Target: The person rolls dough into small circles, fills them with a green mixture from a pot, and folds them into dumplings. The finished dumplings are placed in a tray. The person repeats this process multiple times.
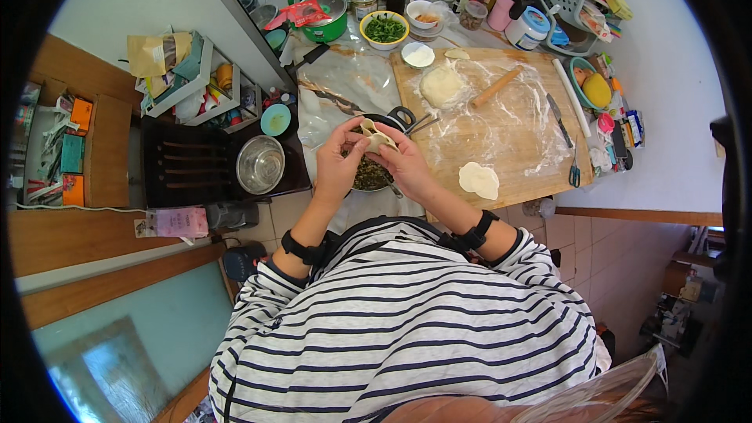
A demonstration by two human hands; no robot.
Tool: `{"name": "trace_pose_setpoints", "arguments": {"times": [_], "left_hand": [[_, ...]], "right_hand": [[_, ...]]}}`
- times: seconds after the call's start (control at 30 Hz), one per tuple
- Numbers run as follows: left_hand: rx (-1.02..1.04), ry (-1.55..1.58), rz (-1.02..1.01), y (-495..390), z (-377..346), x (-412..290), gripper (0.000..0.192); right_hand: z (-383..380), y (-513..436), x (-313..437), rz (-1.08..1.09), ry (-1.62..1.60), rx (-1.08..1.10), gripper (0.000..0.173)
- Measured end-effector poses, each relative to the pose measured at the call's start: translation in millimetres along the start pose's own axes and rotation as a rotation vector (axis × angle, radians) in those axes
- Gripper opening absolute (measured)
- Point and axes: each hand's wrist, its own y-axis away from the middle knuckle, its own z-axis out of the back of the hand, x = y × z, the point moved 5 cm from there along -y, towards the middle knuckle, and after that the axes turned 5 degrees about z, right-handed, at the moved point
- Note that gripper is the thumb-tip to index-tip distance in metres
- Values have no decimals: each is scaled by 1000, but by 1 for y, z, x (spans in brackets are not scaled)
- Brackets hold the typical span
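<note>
Between my fingers is a partly folded dough wrapper [378,137], its edges pinched together at places. My left hand [339,161] grips its left side, and my right hand [406,165] holds the right side. Directly below them stands a pot of chopped green filling [370,175], partly covered by my hands. Chopsticks [424,124] and a spoon handle [395,187] stick out at the pot's right side. On the floured wooden board [458,144] to the right lie flat dough wrappers [479,180], a dough ball [442,87] and a rolling pin [497,87].
A knife [559,120] and scissors [574,170] lie at the board's right side. Behind it are a bowl of flour [418,55], a bowl of green leaves [384,30] and several jars. A steel bowl [260,164] sits on a dark chair at left.
</note>
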Motion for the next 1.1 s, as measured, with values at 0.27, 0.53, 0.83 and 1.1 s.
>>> {"name": "trace_pose_setpoints", "arguments": {"times": [0.27, 0.53, 0.83, 1.1], "left_hand": [[47, 192, 33, -4, 3, 1, 50], [2, 22, 7, -4, 7, -5, 27], [-90, -316, -293, 2, 5, -30, 13], [-85, -410, -439, 5, 5, -56, 28]], "right_hand": [[-8, 1, 9, 20, -32, 42, 44], [-10, 1, 5, -12, -54, 56, 45], [-14, 4, 7, -21, -33, 94, 46], [-21, 7, 19, -21, -108, 132, 46]]}}
